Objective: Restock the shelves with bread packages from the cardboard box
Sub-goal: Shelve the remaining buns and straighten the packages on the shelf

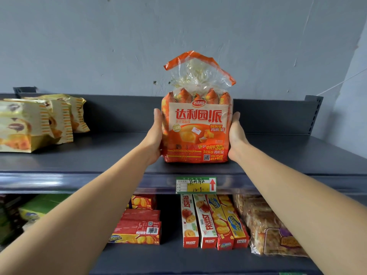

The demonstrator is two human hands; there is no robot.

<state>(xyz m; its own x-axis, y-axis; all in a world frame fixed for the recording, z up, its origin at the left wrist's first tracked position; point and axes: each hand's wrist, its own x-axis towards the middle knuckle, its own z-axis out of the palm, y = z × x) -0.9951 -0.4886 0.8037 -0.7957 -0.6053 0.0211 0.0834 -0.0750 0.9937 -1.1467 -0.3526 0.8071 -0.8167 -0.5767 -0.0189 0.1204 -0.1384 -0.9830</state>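
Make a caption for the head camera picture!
Left hand and right hand hold an orange bread package upright on the dark shelf.

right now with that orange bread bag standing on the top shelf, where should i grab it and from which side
Grip the orange bread bag by its two flat side walls, coming from the front with a palm on each, as the left hand and right hand hold it. The body is boxy and upright; the gathered top is loose, crinkly film.
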